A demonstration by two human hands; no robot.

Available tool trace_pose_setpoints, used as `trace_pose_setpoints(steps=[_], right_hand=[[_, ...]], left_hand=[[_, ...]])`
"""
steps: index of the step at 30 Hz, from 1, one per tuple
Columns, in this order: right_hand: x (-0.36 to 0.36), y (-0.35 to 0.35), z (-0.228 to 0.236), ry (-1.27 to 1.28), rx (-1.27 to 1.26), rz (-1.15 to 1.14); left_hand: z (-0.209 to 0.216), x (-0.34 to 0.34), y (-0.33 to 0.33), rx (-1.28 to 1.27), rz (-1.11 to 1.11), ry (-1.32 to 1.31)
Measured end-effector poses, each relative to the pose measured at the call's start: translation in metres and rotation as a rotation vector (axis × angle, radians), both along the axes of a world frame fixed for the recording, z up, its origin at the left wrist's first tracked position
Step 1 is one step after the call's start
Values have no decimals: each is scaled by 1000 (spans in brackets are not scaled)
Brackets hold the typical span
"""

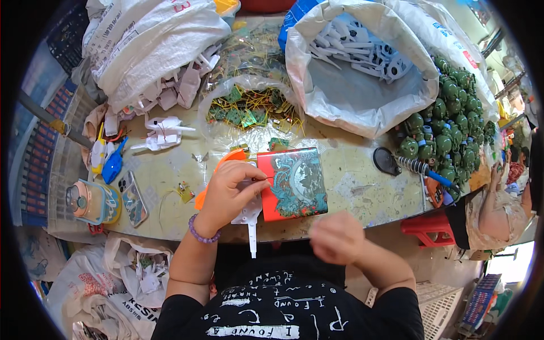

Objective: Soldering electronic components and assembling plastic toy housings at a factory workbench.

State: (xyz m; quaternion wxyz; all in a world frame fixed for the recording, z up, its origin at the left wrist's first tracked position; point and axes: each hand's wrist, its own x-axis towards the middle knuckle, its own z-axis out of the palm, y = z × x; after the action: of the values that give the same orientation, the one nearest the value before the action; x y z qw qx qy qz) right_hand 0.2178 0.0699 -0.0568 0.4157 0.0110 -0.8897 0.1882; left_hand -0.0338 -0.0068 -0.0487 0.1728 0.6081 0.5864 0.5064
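My left hand (231, 190), with a purple bead bracelet at its wrist, is closed in a pinch at the left edge of a red box (267, 195). A thin dark line shows at its fingertips, too small to name. Under this hand lies a white plastic part (250, 218) with a narrow stem pointing toward me, partly covered by the hand. An orange plastic piece (231, 156) sticks out behind the hand. The box has a teal-and-grey patterned top. My right hand (338, 237) is off the table's front edge, right of the box; motion smears its fingers.
Beyond the box sits a clear bag of green circuit boards with yellow wires (249, 116). A white sack (357, 107) holds white plastic parts. Dark green round pieces (445, 133) pile up at right, near a screwdriver (436, 175). A phone (133, 198) and bottle (93, 201) stay left.
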Motion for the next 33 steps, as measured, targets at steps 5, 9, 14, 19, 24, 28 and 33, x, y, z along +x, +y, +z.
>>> trace_pose_setpoints(steps=[5,9,14,19,24,28,33], right_hand=[[-58,56,41,56,-88,-180],[-119,126,24,-328,-196,-183],[-189,171,-14,-474,140,-224],[-203,174,-10,-558,494,-399],[-189,185,-4,-559,361,-315],[-170,171,6,-334,-2,-284],[-159,172,2,-402,51,-312]], left_hand=[[-2,-1,-2,-16,17,-51],[4,1,3,10,-12,-21],[3,0,2,16,7,12],[2,-1,1,15,-6,48],[3,-1,3,15,-15,72],[3,-1,1,11,-8,55],[4,1,4,27,-12,65]])
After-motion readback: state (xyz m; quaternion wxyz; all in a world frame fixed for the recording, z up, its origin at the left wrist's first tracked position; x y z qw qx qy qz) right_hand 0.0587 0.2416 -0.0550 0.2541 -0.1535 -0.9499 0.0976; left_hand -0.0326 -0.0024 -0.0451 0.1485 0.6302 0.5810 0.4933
